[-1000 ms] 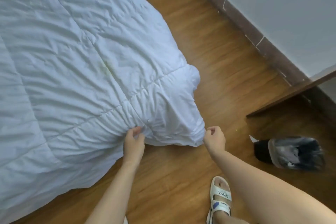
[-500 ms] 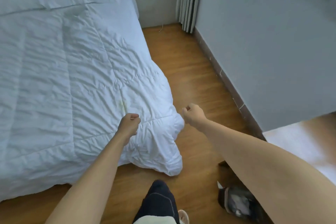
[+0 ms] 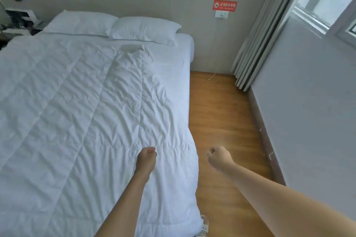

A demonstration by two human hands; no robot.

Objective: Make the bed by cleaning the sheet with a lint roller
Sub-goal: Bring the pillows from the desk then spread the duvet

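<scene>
At the far left edge of the room a cluttered nightstand sits beside the head of the bed. Two pillows lie side by side along the head edge, and the white quilt now spreads flat over most of the bed, leaving a strip of bare sheet along the right edge near the pillows. A second ago the quilt's corner hung bunched toward the floor with both hands pinching it; now that corner lies up on the bed, so the spreading step looks about finished.

The left hand hovers over the quilt's near right part with fingers curled into a loose fist, holding nothing I can make out. The right hand is off the bed's right edge, above the wooden floor, also curled and apparently empty, where earlier it gripped fabric.

No lint roller is in view, so the cleaning itself seems not begun.
</scene>
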